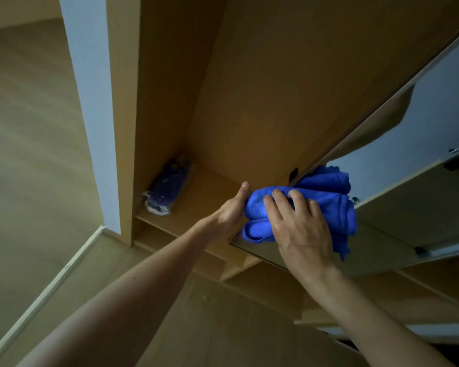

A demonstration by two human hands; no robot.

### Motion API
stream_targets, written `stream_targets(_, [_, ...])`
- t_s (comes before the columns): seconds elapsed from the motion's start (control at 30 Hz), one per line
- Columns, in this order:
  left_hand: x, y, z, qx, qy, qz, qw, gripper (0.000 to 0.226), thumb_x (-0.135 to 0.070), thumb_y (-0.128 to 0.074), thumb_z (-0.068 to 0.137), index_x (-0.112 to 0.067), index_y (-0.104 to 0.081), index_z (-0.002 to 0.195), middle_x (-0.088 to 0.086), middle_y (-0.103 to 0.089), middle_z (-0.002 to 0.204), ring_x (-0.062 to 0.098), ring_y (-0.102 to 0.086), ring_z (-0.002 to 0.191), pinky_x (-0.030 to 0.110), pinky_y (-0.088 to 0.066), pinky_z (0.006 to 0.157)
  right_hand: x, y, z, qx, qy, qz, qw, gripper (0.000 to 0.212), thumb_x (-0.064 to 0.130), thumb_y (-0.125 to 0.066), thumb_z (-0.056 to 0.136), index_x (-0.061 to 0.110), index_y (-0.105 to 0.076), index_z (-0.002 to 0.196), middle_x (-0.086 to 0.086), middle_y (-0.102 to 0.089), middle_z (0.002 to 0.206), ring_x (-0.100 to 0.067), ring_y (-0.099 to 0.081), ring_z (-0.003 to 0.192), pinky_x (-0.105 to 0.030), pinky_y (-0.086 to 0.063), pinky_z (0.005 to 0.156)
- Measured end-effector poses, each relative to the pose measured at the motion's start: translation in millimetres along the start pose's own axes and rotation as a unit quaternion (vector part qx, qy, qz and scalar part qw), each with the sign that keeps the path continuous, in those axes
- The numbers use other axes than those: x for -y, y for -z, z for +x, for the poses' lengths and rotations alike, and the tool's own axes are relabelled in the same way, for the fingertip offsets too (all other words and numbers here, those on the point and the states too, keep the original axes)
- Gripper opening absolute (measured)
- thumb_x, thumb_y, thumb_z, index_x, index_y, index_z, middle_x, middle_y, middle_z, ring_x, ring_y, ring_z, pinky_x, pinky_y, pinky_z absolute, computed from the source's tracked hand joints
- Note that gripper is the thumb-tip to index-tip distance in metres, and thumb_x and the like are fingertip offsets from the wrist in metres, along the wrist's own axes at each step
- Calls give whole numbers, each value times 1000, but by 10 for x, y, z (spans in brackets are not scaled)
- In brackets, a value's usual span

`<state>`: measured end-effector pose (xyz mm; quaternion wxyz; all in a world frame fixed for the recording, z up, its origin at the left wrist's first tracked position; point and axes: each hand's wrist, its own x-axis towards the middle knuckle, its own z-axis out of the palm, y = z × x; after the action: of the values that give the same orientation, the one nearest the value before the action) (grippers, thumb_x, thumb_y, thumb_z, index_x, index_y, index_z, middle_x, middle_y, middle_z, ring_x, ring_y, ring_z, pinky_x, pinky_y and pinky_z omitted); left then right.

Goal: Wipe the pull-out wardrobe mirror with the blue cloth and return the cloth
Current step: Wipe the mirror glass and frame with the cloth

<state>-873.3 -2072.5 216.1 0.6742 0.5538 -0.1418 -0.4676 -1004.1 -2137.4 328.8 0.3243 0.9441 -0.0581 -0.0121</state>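
Note:
The blue cloth point(326, 202) is bunched against the lower edge of the pull-out mirror point(398, 221), which runs diagonally from the upper right down to the centre. My right hand point(300, 226) lies on top of the cloth with its fingers spread and curled into the fabric, holding it to the glass. My left hand point(232, 207) holds the mirror's left edge right beside the cloth, thumb up along the edge. The rest of its fingers are hidden behind the panel.
The open wooden wardrobe point(249, 88) surrounds the mirror. A purple packet in clear plastic point(167, 186) lies at the back left of its shelf. A white door frame point(90, 102) and wooden floor point(32, 128) are to the left.

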Motion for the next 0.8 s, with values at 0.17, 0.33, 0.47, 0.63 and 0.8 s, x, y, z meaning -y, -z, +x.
stream_targets(0.17, [111, 151, 181, -23, 12, 17, 1000, 70, -62, -24, 104, -10, -68, 119, 9, -67, 129, 23, -61, 122, 39, -42, 112, 258, -249, 57, 37, -3, -6, 999, 47, 15, -47, 91, 9, -52, 137, -10, -54, 138, -32, -49, 126, -43, -44, 96])
stream_targets(0.33, [188, 206, 269, -1, 14, 52, 999, 65, -57, -25, 106, -33, -79, 79, -18, -73, 99, 4, -63, 105, 25, -43, 96, 461, -512, 52, 67, 17, 3, 998, 43, 19, -45, 91, 12, -57, 132, -10, -53, 137, -31, -45, 127, -43, -41, 99])
stream_targets(0.47, [260, 206, 353, -1, -16, 101, 995, 66, -56, -21, 107, -35, -79, 85, -3, -71, 122, 15, -60, 120, 37, -35, 114, 552, -632, 84, 90, 15, 17, 996, 44, 24, -54, 89, 13, -56, 132, -8, -55, 128, -31, -44, 126, -42, -40, 99])
stream_targets(0.63, [328, 196, 380, -3, -13, 127, 992, 62, -62, -19, 104, -35, -74, 97, -3, -66, 131, 13, -57, 123, 35, -34, 115, 526, -586, 92, 89, 26, 35, 995, 40, 23, -47, 94, 16, -54, 133, -6, -54, 131, -29, -42, 129, -41, -37, 103])
stream_targets(0.8, [282, 165, 325, -32, -24, 66, 997, 71, -71, -24, 100, -28, -81, 90, -4, -77, 108, 9, -71, 105, 32, -50, 98, 296, -356, 63, 12, -11, 27, 999, 44, 15, -43, 90, 13, -55, 132, -6, -57, 133, -29, -50, 122, -40, -41, 94])
